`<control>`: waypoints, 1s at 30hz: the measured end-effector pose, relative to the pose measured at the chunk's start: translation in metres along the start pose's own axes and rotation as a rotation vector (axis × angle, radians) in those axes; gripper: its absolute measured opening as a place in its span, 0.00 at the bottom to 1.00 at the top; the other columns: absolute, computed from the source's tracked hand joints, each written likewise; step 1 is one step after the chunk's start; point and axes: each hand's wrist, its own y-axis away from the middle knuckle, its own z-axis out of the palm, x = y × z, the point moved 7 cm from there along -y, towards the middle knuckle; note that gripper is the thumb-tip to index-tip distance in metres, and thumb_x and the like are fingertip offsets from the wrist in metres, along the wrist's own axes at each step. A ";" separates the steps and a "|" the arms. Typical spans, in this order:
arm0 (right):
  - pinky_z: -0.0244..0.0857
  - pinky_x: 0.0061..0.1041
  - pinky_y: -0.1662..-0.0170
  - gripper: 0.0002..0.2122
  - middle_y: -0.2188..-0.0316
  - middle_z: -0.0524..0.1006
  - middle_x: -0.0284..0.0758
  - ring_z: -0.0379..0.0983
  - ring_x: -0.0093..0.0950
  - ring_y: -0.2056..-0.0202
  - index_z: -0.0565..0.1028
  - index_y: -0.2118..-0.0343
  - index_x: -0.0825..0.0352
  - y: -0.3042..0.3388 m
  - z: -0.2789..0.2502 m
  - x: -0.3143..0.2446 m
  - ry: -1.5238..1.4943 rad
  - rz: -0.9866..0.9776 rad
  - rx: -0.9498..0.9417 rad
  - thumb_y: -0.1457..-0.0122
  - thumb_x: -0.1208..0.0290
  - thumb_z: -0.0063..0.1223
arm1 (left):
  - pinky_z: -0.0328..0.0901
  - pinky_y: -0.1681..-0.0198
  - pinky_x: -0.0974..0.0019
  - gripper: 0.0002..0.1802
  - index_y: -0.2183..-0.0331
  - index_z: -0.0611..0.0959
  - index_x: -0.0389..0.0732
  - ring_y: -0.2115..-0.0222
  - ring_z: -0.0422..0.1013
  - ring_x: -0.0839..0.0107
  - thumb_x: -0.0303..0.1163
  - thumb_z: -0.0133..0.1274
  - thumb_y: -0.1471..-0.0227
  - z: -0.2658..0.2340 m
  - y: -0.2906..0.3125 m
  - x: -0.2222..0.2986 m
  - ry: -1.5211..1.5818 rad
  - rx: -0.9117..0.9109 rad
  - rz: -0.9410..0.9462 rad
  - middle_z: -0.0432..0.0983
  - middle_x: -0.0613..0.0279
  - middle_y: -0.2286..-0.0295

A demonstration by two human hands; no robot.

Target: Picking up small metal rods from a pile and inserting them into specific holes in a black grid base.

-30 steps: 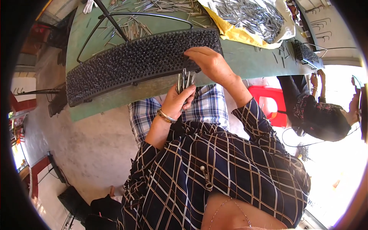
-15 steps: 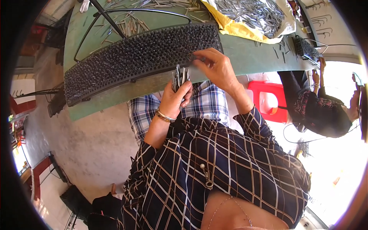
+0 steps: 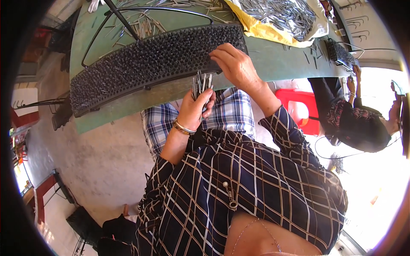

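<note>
My left hand [image 3: 197,106] is closed round an upright bundle of thin grey metal sticks [image 3: 200,83], their tips standing above the fingers. Just beyond it lies a long curved black rack [image 3: 145,59] full of small round holes, most of them filled with short dark pieces. Over the rack's right end is my right hand [image 3: 237,68], its fingers bent and pressed together in a pinch. Whatever sits between those fingertips is hidden by the hand.
The rack rests on a green table [image 3: 273,64], with a black wire frame [image 3: 115,10] rising behind it. Loose sticks [image 3: 147,27] lie there too. A yellow-edged sack [image 3: 282,36] holds many more. Right of me stand a red stool [image 3: 309,98] and another person [image 3: 358,123] beside a smaller rack [image 3: 340,53].
My right hand has moved up and left from near the bundle onto the rack's right end. My left hand keeps its place with the sticks.
</note>
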 end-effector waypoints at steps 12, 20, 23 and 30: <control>0.59 0.17 0.76 0.08 0.77 0.74 0.32 0.67 0.17 0.77 0.78 0.70 0.71 0.000 0.009 0.011 -0.390 0.451 -0.178 0.48 0.71 0.58 | 0.53 0.86 0.78 0.09 0.70 0.74 0.37 0.81 0.63 0.82 0.34 0.53 0.49 -0.007 0.003 0.008 0.021 0.111 0.074 0.69 0.66 0.78; 0.59 0.15 0.76 0.10 0.80 0.74 0.27 0.65 0.13 0.78 0.79 0.67 0.71 0.028 0.032 0.013 -0.855 0.856 -0.299 0.45 0.68 0.55 | 0.52 0.87 0.79 0.11 0.70 0.74 0.37 0.83 0.61 0.82 0.35 0.54 0.49 0.000 0.003 0.012 -0.029 0.152 0.109 0.68 0.67 0.80; 0.59 0.14 0.77 0.11 0.80 0.75 0.28 0.65 0.12 0.79 0.78 0.65 0.71 0.024 0.028 0.022 -0.799 0.858 -0.239 0.44 0.67 0.54 | 0.52 0.86 0.79 0.11 0.69 0.74 0.37 0.83 0.61 0.82 0.35 0.53 0.48 -0.009 0.002 0.005 -0.024 0.122 0.074 0.70 0.66 0.79; 0.64 0.16 0.74 0.10 0.71 0.79 0.33 0.69 0.14 0.76 0.76 0.60 0.68 -0.007 0.019 0.013 -0.421 0.432 0.106 0.46 0.74 0.55 | 0.53 0.85 0.78 0.10 0.66 0.75 0.37 0.81 0.62 0.81 0.34 0.51 0.48 -0.010 0.002 0.003 0.010 0.117 0.035 0.71 0.65 0.77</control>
